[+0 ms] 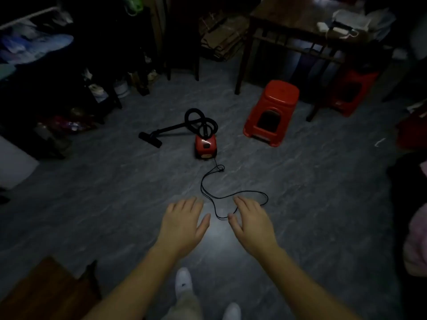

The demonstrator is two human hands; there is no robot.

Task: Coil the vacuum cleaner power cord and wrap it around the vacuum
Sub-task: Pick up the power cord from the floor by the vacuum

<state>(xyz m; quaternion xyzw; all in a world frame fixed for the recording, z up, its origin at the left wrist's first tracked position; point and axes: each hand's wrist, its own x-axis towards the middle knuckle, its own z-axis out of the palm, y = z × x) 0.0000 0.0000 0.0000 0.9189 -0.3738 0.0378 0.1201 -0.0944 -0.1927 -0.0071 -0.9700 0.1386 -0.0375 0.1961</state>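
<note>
A small red vacuum cleaner (205,147) stands on the dim grey floor (111,185), its black hose (200,122) looped above it and the wand with floor nozzle (150,139) lying to its left. From the vacuum's near side the thin black power cord (209,192) snakes loosely toward the person. The left hand (182,224) and right hand (251,224) hover palm-down, fingers spread, above the cord's near end. A red plastic stool (272,112) stands right of the vacuum, beside a dark wooden table (293,24).

power cord (209,195) end hidden behind right hand (250,221), room edges too dark to read, forearms cut off below
</note>
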